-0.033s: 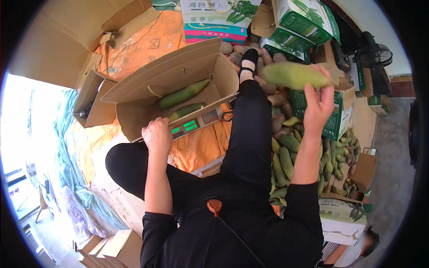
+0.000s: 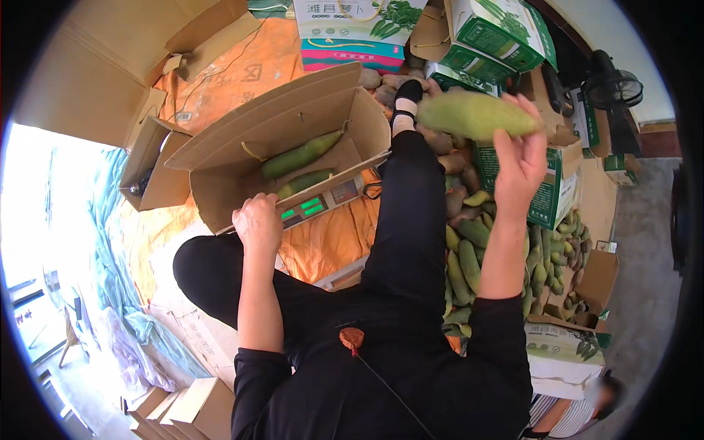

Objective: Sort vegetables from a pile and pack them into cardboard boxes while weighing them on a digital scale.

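Raised on the right, my right hand point(image 2: 522, 158) is closed round one end of a pale green radish point(image 2: 469, 116), slightly smeared by motion. The radish is held roughly level, its free end pointing left. My left hand point(image 2: 258, 224) has its fingers curled over the near edge of an open cardboard box point(image 2: 367, 132); the fingertips are hidden. Inside the box lie two green radishes, the longer one point(image 2: 304, 155) behind the other point(image 2: 308, 180). The box rests on a digital scale point(image 2: 312, 207) with a lit green display.
Many green radishes point(image 2: 469, 268) are heaped right of my leg, with reddish-brown ones point(image 2: 455, 194) farther up. Green and white cartons point(image 2: 495, 37) stand at the back right near a black fan point(image 2: 616, 88). A person in a striped top point(image 2: 568, 418) is at lower right.
My right hand has moved the green radish slightly to the left. My left hand stays on the box edge.
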`<state>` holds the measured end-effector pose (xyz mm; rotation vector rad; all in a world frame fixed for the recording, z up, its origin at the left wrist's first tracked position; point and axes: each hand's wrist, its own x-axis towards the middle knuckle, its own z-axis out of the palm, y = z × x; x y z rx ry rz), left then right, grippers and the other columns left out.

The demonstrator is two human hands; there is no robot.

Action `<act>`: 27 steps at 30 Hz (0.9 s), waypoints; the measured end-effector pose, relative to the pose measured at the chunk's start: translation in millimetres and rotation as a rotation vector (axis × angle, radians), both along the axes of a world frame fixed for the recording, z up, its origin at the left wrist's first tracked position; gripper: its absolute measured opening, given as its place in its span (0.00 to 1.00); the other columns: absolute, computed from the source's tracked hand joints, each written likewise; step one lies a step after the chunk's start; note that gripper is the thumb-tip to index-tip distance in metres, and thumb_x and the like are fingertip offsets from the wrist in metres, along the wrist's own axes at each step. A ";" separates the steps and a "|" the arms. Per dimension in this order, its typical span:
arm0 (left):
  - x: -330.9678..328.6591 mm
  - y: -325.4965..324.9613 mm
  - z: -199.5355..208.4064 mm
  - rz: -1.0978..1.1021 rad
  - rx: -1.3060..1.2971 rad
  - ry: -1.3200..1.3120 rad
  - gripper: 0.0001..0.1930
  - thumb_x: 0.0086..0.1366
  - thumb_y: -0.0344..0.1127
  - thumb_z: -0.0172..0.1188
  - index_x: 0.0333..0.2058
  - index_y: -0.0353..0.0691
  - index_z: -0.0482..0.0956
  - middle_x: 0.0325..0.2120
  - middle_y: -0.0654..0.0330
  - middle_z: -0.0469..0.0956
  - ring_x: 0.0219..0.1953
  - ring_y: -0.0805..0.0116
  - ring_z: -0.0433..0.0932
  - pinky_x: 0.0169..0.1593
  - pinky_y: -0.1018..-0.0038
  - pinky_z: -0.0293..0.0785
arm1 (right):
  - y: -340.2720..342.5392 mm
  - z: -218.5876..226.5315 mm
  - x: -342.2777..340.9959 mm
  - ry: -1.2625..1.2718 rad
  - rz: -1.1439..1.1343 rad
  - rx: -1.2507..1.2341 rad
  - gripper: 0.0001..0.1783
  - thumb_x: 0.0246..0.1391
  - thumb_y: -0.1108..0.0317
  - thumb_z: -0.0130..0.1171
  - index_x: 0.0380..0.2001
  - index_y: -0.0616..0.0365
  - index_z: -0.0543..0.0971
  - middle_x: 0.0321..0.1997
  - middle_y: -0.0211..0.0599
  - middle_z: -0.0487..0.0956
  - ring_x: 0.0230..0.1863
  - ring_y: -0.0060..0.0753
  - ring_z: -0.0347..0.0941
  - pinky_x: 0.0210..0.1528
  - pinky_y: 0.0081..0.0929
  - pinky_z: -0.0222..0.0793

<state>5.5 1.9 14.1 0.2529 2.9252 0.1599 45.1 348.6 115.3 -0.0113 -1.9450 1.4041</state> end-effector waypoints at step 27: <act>-5.1 3.5 0.6 -0.036 0.007 -0.055 0.12 0.54 0.38 0.61 0.36 0.41 0.81 0.35 0.50 0.79 0.39 0.49 0.78 0.41 0.59 0.73 | -195.2 -137.7 -128.0 -1.212 0.625 1.148 0.18 0.46 0.62 0.63 0.43 0.52 0.82 0.49 0.38 0.80 0.50 0.43 0.75 0.48 0.53 0.68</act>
